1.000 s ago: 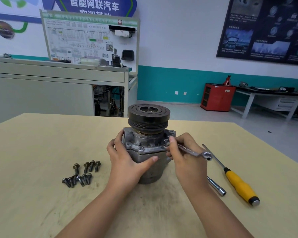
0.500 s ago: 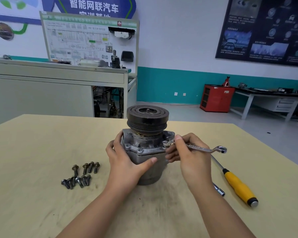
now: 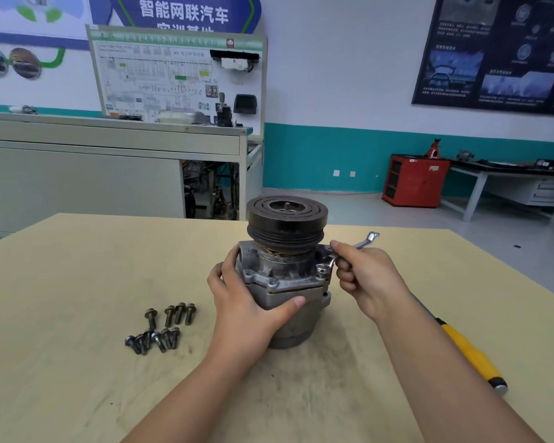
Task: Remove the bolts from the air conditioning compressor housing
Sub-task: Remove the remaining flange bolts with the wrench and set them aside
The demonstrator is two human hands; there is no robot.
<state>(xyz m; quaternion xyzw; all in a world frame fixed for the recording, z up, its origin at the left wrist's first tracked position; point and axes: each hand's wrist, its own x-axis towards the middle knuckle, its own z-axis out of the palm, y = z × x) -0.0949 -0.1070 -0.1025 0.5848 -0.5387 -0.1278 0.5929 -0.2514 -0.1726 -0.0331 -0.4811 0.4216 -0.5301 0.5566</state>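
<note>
the compressor [image 3: 285,292] stands upright near the middle of the table [image 3: 77,282], its black pulley [image 3: 287,219] on top. the left hand [image 3: 243,308] wraps round the near left side of the housing, thumb across the front and fingers curled behind, bracing it. the right hand [image 3: 368,279] is clamped on the shank of a ring wrench [image 3: 360,245]. the wrench's lower ring sits over a bolt [image 3: 322,269] on the right corner of the flange [image 3: 282,284], and its free end points up and away behind the hand.

a good part of the job looks done. about ten loose bolts [image 3: 160,330] lie on the table to the left of the compressor, some in a short row and the rest in a small heap just in front of it. by that count, most of the fasteners are probably already out.

what is left, as far as can be seen, is at least the bolt under the wrench, which is seated in the flange and not yet free. a few round spots along the front of the flange could be bolt heads or empty holes, and i cannot tell which. the far side of the housing is hidden, so any bolts there are unknown.

a yellow-handled tool [image 3: 470,353] lies on the table to the right, partly under the right forearm, untouched.
</note>
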